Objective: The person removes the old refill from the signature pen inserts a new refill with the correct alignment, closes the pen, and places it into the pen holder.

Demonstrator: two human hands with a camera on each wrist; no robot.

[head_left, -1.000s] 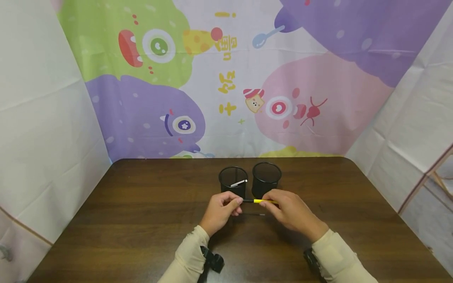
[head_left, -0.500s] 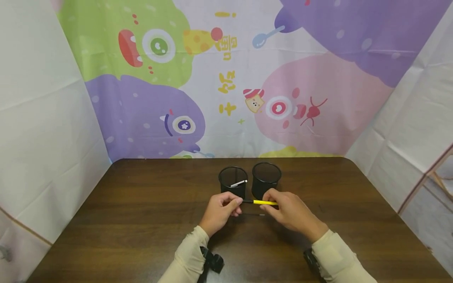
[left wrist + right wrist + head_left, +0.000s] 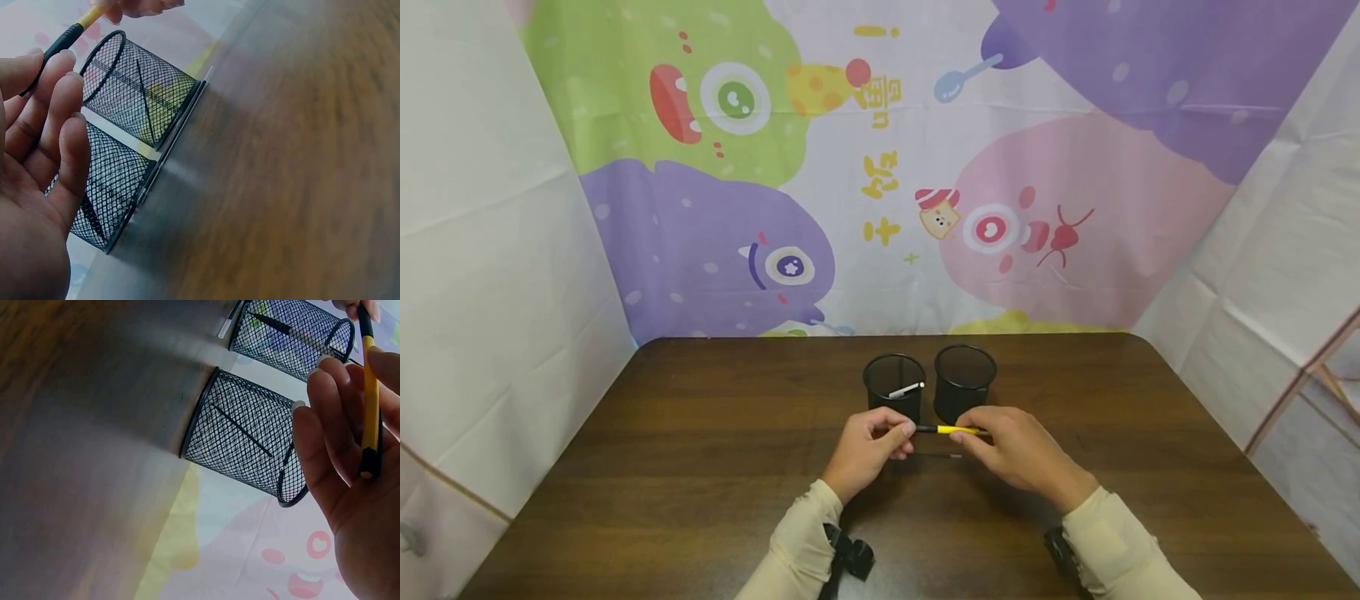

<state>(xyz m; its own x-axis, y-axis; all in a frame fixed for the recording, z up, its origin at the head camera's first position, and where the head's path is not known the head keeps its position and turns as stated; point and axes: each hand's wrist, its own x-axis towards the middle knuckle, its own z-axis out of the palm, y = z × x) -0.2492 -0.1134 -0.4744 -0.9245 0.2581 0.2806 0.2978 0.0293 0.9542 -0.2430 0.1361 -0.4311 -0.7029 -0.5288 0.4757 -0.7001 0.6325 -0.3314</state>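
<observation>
A pen with a yellow barrel and black ends [image 3: 946,429] is held level between both hands above the table. My left hand [image 3: 867,447] pinches its black front end between thumb and index finger, the other fingers loosely bent in the left wrist view. My right hand [image 3: 1021,448] grips the yellow barrel [image 3: 371,394] with thumb and fingers, and a black end cap [image 3: 370,464] shows below the thumb in the right wrist view. Just beyond the hands stand two black mesh pen holders, the left one [image 3: 874,393] with a white-and-grey pen [image 3: 907,389] leaning inside and the right one [image 3: 962,398].
A thin dark stick with a pale end [image 3: 955,456], perhaps a refill, lies on the brown wooden table [image 3: 737,467] in front of the holders. A cartoon-printed cloth [image 3: 880,292] hangs behind the far edge. White cloth walls [image 3: 497,208] flank the table.
The right thumb and fingers shifted slightly on the barrel, baring more yellow half a second ago and covering more of it now. The left hand and holders stay in place.
</observation>
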